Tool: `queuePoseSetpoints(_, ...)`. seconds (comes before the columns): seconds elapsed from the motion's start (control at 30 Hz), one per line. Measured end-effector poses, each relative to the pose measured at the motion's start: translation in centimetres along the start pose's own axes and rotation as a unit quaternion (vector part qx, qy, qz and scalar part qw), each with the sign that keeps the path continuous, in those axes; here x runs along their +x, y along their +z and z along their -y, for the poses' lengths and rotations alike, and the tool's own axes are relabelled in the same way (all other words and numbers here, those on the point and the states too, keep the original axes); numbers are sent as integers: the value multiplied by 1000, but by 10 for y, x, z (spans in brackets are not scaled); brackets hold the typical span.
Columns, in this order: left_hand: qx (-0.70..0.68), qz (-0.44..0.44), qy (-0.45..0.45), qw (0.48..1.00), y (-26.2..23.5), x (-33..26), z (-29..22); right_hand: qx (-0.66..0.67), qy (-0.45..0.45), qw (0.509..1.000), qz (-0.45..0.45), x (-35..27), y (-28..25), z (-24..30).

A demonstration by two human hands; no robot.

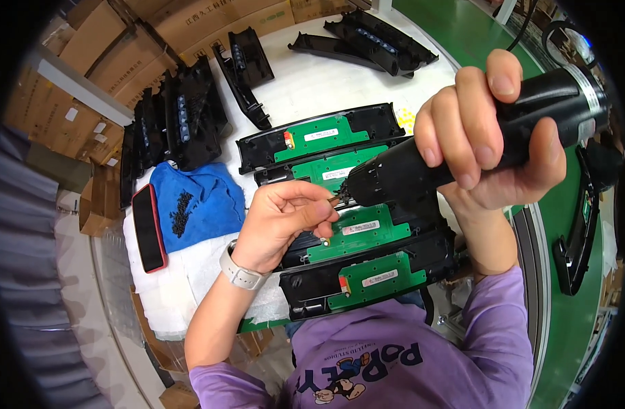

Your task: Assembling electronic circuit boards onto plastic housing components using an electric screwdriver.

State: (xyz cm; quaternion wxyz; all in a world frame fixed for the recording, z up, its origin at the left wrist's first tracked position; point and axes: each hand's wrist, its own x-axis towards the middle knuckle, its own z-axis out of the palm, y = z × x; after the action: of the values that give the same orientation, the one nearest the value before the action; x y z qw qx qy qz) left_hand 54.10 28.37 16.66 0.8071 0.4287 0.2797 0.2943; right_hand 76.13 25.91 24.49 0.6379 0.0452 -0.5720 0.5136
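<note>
Electric screwdriver held over a row of black panels with green circuit boards.

The right hand (486, 129) is wrapped tight around the black screwdriver (462, 146), its tip just above the second panel (319, 170) on the white bench (312, 82). The left hand (281, 221) pinches its fingertips together at the tip; whether they grip a screw I cannot tell. A pile of screws (181, 213) lies on a blue cloth (203, 204) nearby.
</note>
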Motion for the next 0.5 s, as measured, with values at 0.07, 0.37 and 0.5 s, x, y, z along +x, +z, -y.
queuePoseSetpoints(0.07,45,8,-1,999,1,0,-4,3,6,1000,-8,-1,-8,-1)
queuePoseSetpoints(0.37,266,-58,46,961,1,1,-11,-213,121,962,-121,0,-21,-8)
queuePoseSetpoints(0.5,252,-62,73,963,0,2,-8,-270,141,941,-149,0,-22,-15)
